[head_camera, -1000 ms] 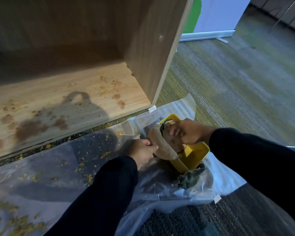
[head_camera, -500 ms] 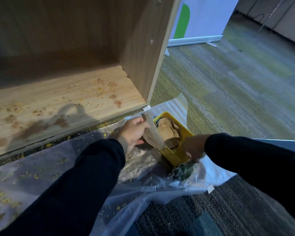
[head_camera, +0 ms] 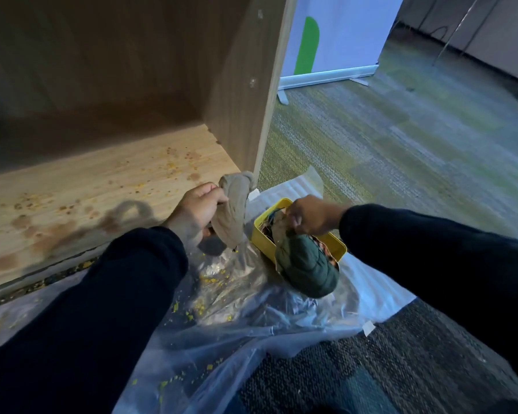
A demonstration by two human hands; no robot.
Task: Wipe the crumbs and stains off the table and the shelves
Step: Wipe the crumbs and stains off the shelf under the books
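My left hand (head_camera: 198,211) grips a beige cloth (head_camera: 233,210) and holds it up just in front of the bottom shelf (head_camera: 102,186). The wooden shelf board carries orange crumbs and brown stains. My right hand (head_camera: 314,218) pinches a dark green cloth (head_camera: 307,262), which hangs over the near side of a yellow box (head_camera: 265,231). More crumpled cloth lies inside the box.
A clear plastic sheet (head_camera: 251,318) strewn with yellow crumbs covers the floor before the shelf, and the yellow box stands on it. The shelf's right side panel (head_camera: 245,94) rises beside my left hand. A white-and-green banner stand (head_camera: 326,40) is behind. Carpet (head_camera: 416,144) lies to the right.
My left hand has pulled the beige cloth out of the yellow box and raised it toward the shelf. My right hand has picked the green cloth up from beside the box.
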